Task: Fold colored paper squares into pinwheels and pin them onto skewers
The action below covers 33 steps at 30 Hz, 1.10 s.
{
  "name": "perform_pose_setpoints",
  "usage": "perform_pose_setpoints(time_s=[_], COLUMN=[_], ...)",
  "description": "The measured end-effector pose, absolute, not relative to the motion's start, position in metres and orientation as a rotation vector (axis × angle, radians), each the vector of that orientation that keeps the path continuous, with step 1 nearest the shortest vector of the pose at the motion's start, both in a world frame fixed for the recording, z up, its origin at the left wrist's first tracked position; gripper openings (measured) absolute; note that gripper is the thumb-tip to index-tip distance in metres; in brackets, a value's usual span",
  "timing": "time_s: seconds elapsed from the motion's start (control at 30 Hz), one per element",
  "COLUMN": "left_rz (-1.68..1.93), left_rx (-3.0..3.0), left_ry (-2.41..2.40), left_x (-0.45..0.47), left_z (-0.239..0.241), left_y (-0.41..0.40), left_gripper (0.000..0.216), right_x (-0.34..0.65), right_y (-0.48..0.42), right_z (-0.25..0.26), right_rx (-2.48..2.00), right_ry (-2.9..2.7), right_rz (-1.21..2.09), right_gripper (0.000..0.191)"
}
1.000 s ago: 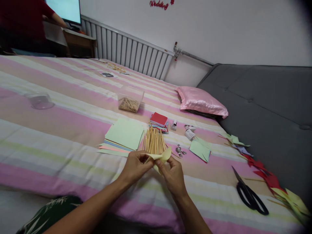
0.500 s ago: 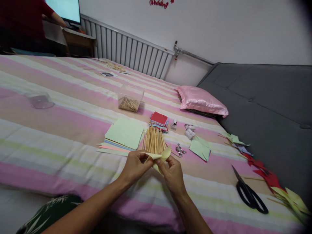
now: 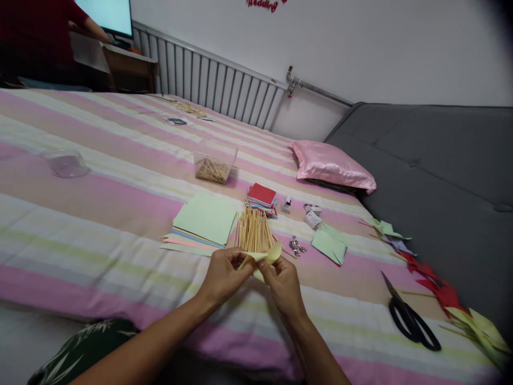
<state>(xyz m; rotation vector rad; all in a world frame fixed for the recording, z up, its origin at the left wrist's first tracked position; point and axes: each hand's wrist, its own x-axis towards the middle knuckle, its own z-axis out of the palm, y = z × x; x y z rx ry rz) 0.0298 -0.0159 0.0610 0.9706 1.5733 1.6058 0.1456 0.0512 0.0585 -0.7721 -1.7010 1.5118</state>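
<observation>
A pale yellow sheet of paper (image 3: 273, 253), with its corners curled inward, is pinched between both hands over the near part of the bed. My left hand (image 3: 227, 271) grips its left side, thumb toward the middle. My right hand (image 3: 284, 280) holds the right side, its thumb pressed near the centre. Just beyond the fingers lies a bundle of thin wooden sticks (image 3: 253, 230). Left of them is a stack of coloured paper squares (image 3: 206, 219), light green on top. Small metal fasteners (image 3: 296, 246) lie in a pile to the right.
Black-handled scissors (image 3: 411, 318) lie at right, near finished paper pinwheels (image 3: 436, 280). Cut green squares (image 3: 329, 245), a stack of red-topped cards (image 3: 262, 194) and a clear box of sticks (image 3: 214, 163) rest on the striped bedspread. A pink pillow (image 3: 332, 164) lies farther back. Another person (image 3: 40, 43) sits far left.
Both hands stay in nearly the same place. The curled edges of the yellow paper have shifted slightly between the fingers.
</observation>
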Motion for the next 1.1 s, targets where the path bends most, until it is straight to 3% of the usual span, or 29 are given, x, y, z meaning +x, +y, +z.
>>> perform_pose_setpoints(time_s=[0.47,0.67,0.93,1.1], left_rz=[1.586,1.533,1.485,1.525], left_rx=[0.936,0.89,0.918,0.858], left_ry=[1.364,1.337,1.361,1.473], left_x=[0.03,0.026,0.025,0.004], left_z=[0.054,0.053,0.057,0.066], left_y=[-0.012,-0.008,-0.009,-0.008], left_gripper=[0.007,0.013,0.014,0.019], right_x=[0.147,0.151,0.155,0.175], right_y=[0.056,0.061,0.067,0.088], right_z=[0.057,0.047,0.05,0.061], right_rx=[-0.785,-0.757,-0.821,-0.838], right_ry=[-1.72,-1.561,-1.61,-1.243], right_rz=[1.444,1.698,1.628,1.781], right_gripper=[0.025,0.025,0.022,0.023])
